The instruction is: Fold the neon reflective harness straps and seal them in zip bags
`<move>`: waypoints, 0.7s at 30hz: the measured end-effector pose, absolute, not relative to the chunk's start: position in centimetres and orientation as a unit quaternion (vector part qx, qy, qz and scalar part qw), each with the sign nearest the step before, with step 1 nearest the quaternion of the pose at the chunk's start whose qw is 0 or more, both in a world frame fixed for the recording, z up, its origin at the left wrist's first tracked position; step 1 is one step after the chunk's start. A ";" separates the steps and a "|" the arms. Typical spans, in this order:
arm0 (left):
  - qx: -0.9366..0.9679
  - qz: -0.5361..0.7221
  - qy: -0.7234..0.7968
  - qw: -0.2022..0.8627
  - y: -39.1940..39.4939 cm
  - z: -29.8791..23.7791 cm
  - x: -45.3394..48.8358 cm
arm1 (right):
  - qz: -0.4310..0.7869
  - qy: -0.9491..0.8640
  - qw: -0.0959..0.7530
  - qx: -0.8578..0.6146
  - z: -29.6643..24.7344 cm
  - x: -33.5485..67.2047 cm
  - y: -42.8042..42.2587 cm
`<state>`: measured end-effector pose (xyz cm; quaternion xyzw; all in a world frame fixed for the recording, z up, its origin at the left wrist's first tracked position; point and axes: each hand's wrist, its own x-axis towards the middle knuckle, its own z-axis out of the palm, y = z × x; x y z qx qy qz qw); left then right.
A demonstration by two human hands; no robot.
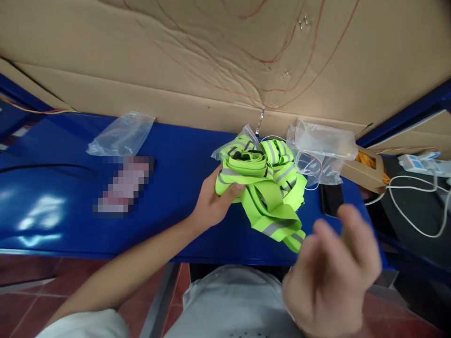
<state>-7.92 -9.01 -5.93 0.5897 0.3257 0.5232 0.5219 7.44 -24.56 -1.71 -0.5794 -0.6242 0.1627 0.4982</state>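
Note:
My left hand (pixel 213 202) is closed around a rolled neon yellow-green reflective strap (pixel 246 171) with grey stripes, its thumb pressed on the near side. From the roll, a loose folded length hangs down to the right over the table. More of the same reflective straps (pixel 282 159) are bunched just behind and beside it, partly in a clear plastic bag (pixel 221 151). My right hand (pixel 333 277) is raised close to the camera, right of the strap's loose end and apart from it. It is blurred, with fingers half bent and spread, and no object shows in it.
On the blue table (pixel 176 159) lie a clear bag (pixel 123 134) and a pixelated flat object (pixel 125 185) at left. Right of the straps are more clear bags (pixel 324 141), a dark phone (pixel 331 199), a cardboard box (pixel 373 169) and white cables (pixel 394 202). Cardboard stands behind.

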 end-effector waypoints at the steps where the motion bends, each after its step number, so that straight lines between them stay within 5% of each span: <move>1: 0.606 0.534 0.342 0.480 -9.3 -5.7 -7.9 | 0.113 -0.659 0.484 -0.565 -2.1 6.0 -25.3; 5: 0.612 0.575 0.365 0.402 -10.5 -5.4 -8.0 | 0.137 -0.698 0.481 -0.513 -4.5 1.9 -23.2; 9: 0.575 0.563 0.306 0.509 -11.2 -5.5 -7.9 | 0.115 -0.603 0.537 -0.579 -5.0 3.4 -18.4; 12: 0.530 0.535 0.287 0.591 -11.1 -5.5 -7.9 | 0.208 -0.573 0.565 -0.556 -4.2 5.6 -17.2; 21: 0.535 0.491 0.220 0.651 -9.7 -5.6 -8.0 | 0.397 -0.416 0.624 -0.529 -3.9 4.7 -17.5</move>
